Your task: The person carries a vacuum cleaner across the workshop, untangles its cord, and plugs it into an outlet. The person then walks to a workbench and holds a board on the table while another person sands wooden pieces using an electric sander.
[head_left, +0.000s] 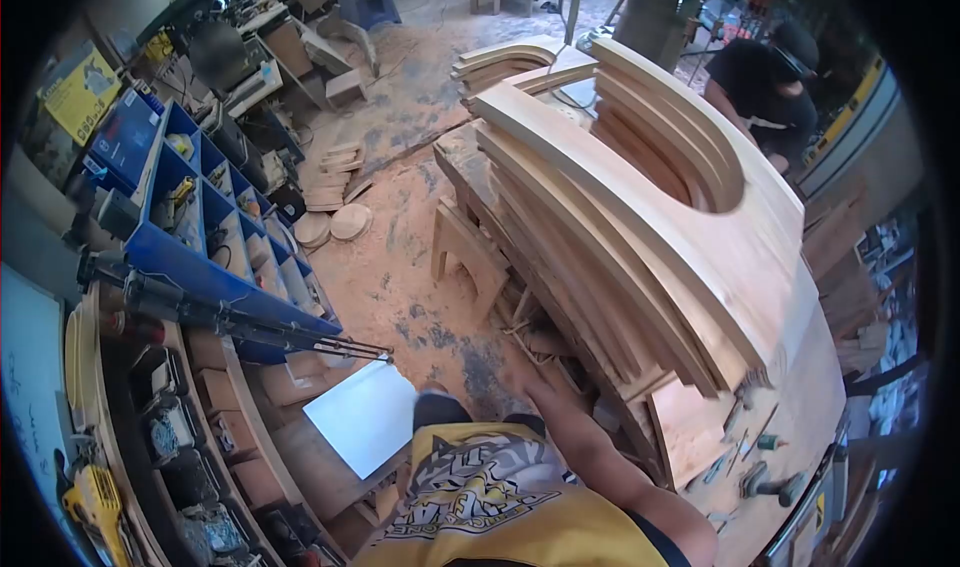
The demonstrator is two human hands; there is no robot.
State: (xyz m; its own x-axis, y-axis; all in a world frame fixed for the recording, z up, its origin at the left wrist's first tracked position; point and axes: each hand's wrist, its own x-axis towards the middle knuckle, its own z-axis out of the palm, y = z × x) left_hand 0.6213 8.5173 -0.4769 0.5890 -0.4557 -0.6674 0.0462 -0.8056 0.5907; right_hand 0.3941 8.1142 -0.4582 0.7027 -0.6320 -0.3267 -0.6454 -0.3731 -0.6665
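My left hand is not in view; only my yellow shirt [490, 487] shows at the bottom centre. Below the workbench edge, my right hand [518, 377] hangs at the end of my bare forearm, blurred against the dusty floor, so its fingers cannot be made out. Nothing can be seen in it. To its right, large curved wooden pieces [640, 207] lie stacked on the workbench [790, 447]. A white sheet [362, 417] rests on a wooden surface left of my body.
A blue compartment rack [235, 287] with tools stands at the left, above shelves of bins. Wooden discs [350, 222] lie on the sawdust-covered floor. Another person [765, 92] in dark clothes is behind the stack at the upper right. A drill [770, 485] lies on the bench.
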